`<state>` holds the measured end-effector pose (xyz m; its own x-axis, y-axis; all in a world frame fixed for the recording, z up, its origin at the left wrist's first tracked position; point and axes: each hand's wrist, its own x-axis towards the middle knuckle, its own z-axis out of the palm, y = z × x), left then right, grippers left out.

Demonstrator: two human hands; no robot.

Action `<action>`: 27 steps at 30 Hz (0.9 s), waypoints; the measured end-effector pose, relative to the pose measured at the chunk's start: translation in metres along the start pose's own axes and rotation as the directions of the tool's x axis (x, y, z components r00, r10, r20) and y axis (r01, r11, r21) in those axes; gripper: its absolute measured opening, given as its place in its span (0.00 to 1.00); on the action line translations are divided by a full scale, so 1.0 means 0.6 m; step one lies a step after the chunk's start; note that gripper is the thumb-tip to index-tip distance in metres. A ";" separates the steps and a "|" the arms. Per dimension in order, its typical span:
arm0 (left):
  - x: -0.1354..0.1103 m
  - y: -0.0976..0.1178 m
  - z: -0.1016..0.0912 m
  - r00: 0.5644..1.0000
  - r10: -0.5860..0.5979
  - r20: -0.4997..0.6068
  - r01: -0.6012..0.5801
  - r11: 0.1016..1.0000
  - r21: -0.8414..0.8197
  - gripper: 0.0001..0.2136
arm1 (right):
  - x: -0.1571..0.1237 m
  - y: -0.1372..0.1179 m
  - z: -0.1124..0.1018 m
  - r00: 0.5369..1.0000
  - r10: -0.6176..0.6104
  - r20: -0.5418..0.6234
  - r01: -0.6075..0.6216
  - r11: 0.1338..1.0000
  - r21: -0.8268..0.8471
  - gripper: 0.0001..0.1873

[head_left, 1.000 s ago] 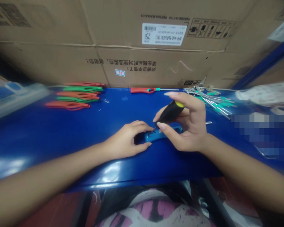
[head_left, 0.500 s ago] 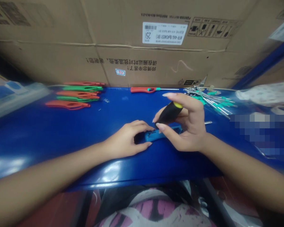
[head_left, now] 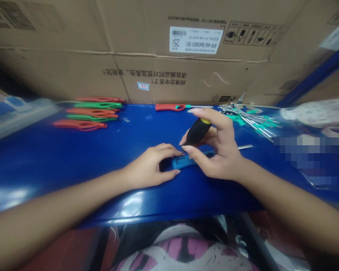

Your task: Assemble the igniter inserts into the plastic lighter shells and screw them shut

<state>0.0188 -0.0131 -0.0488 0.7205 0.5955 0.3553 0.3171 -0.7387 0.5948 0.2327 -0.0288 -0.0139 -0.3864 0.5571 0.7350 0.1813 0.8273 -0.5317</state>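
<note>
The person's right hand (head_left: 214, 145) is curled around a tilted black screwdriver (head_left: 197, 132), its shaft reaching down to the blue lighter (head_left: 185, 162) below that grip. Just beside it, the left hand (head_left: 151, 167) holds the lighter's end between spread thumb and fingers. Beyond the grips lies a red lighter (head_left: 165, 107).

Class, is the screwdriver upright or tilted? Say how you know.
Tilted. The screwdriver in the right hand leans: its yellow handle end lies further right than its shaft, which slants down-left toward the blue lighter.
</note>
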 end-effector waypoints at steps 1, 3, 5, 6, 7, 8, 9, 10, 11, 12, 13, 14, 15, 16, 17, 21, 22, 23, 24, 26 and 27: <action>0.000 0.000 0.000 1.000 0.000 0.003 0.000 1.000 -0.001 0.14 | 0.000 -0.001 0.000 1.000 0.004 0.000 -0.004 1.000 -0.004 0.35; 0.000 0.000 -0.001 1.000 -0.003 0.009 0.003 1.000 -0.006 0.14 | 0.001 -0.003 0.001 1.000 0.002 -0.002 -0.002 1.000 -0.015 0.35; 0.001 0.000 -0.001 1.000 -0.008 0.012 0.008 1.000 -0.007 0.14 | 0.001 -0.003 0.001 1.000 -0.001 -0.007 0.000 0.999 -0.032 0.35; 0.001 0.000 -0.001 1.000 -0.009 0.012 0.010 1.000 -0.006 0.14 | 0.001 -0.003 0.001 1.000 0.004 -0.010 -0.005 0.999 -0.039 0.35; 0.001 0.000 -0.001 1.000 -0.010 0.011 0.010 1.000 -0.003 0.14 | 0.001 -0.002 0.001 1.000 0.010 -0.014 -0.011 0.999 -0.047 0.35; 0.001 0.000 -0.001 1.000 -0.010 0.010 0.010 1.000 -0.001 0.14 | 0.001 -0.001 0.001 1.000 0.018 -0.017 -0.019 0.998 -0.056 0.35; 0.000 0.000 0.000 1.000 -0.009 0.008 0.009 1.000 0.002 0.14 | 0.001 0.000 0.000 1.000 0.025 -0.019 -0.026 0.998 -0.064 0.35; 0.000 -0.001 0.000 1.000 -0.007 0.006 0.007 1.000 0.004 0.14 | 0.001 0.001 0.000 0.999 0.029 -0.020 -0.031 0.997 -0.073 0.35; 0.000 -0.001 0.001 1.000 -0.005 0.006 0.005 1.000 0.005 0.15 | 0.001 0.002 0.000 0.999 0.030 -0.016 -0.031 0.996 -0.081 0.35; -0.001 -0.002 0.001 1.000 -0.004 0.006 0.004 1.000 0.006 0.15 | 0.002 0.003 0.000 0.999 0.030 -0.014 -0.031 0.996 -0.086 0.35; -0.001 -0.002 0.001 1.000 -0.002 0.004 0.002 1.000 0.007 0.15 | 0.002 0.003 0.000 1.000 0.029 -0.010 -0.030 0.996 -0.088 0.36; -0.001 -0.003 0.002 1.000 -0.002 0.002 0.002 1.000 0.008 0.14 | 0.002 0.004 0.000 1.000 0.028 -0.008 -0.028 0.996 -0.089 0.36; -0.001 -0.003 0.002 1.000 -0.003 0.001 0.003 1.000 0.006 0.14 | 0.001 0.004 0.000 1.000 0.024 -0.008 -0.025 0.996 -0.089 0.36; -0.001 -0.003 0.002 1.000 -0.005 0.002 0.005 1.000 0.004 0.14 | 0.001 0.005 0.000 1.000 0.021 -0.010 -0.022 0.995 -0.092 0.37; -0.001 -0.003 0.002 1.000 -0.008 0.003 0.008 1.000 0.001 0.14 | 0.001 0.005 0.001 1.000 0.020 -0.015 -0.021 0.995 -0.097 0.37; 0.000 -0.002 0.001 1.000 -0.010 0.005 0.010 1.000 -0.009 0.14 | 0.001 0.006 0.002 1.000 0.023 -0.020 -0.024 0.997 -0.077 0.38; 0.000 -0.002 0.001 1.000 -0.011 0.002 0.011 1.000 -0.010 0.14 | 0.001 0.006 0.002 1.000 0.022 -0.018 -0.023 0.998 -0.064 0.38; 0.000 -0.002 0.001 1.000 -0.015 0.001 0.015 1.000 -0.012 0.14 | 0.001 0.006 0.002 1.000 0.021 -0.018 -0.022 0.998 -0.055 0.38; 0.000 -0.001 0.001 1.000 -0.019 0.001 0.019 1.000 -0.014 0.14 | 0.001 0.005 0.002 1.000 0.022 -0.020 -0.023 0.998 -0.051 0.37; 0.000 -0.001 0.001 1.000 -0.022 0.004 0.022 1.000 -0.017 0.14 | 0.001 0.004 0.001 0.999 0.026 -0.029 -0.028 0.997 -0.066 0.35; 0.000 -0.002 0.001 1.000 -0.020 0.007 0.020 1.000 -0.017 0.15 | 0.001 0.004 0.001 0.999 0.027 -0.033 -0.030 0.997 -0.078 0.35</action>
<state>0.0189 -0.0126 -0.0500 0.7185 0.6077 0.3383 0.3210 -0.7212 0.6139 0.2324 -0.0267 -0.0148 -0.3512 0.5818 0.7337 0.2626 0.8133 -0.5192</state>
